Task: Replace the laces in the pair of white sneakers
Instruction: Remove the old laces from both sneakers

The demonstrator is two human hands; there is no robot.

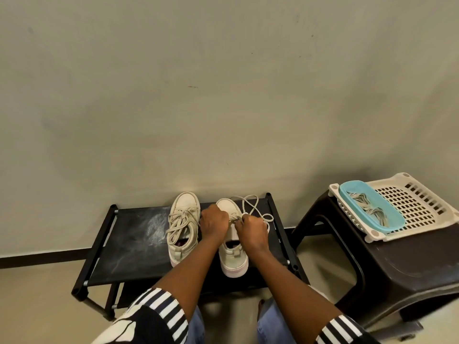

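both white sneakers r on the black rack (129,239), toes to the wall. left sneaker (184,219) has its lace in, loose n floppy. right sneaker (233,256) is under both hands: left hand (214,220) + right hand (250,230) curled tight, pinching its lace (251,206) over the tongue, rest looping off to the right. spare laces (370,207) in a blue tray (347,194), in a white basket (422,202) on a brown stool (409,264).

One head-worn camera looks forward and down, close over a black rack (129,242) by a wall (223,95).
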